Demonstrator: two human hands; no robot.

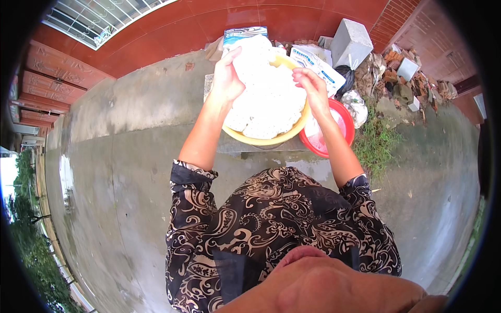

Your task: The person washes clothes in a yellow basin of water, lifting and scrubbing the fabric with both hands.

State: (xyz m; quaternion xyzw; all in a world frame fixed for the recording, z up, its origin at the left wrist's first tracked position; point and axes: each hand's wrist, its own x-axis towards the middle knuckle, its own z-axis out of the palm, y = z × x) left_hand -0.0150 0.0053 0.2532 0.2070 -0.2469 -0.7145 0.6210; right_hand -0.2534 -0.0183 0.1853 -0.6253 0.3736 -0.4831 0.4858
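A yellow plastic basin [258,141] stands before me, heaped with a bright white mass [266,98]. It looks like cloth with small dark specks, but glare hides its detail. At its upper left edge, my left hand [230,80] grips a raised part of the white cloth; some fingers are hidden. My right hand [314,88] is at the right side of the basin, fingers bent at the edge of the cloth. Whether it holds any cloth is unclear. Partly under my right forearm is a red plastic basin [348,117] with foamy liquid and something whitish in it.
Behind the basins are a blue-and-white box [245,31], a printed white carton or bag [323,70] and a grey block [351,43]. To the right are a black plastic bag [345,78], a clear bag [354,107], grass [375,141] and brick rubble [403,78]. Wet concrete [129,164] surrounds me.
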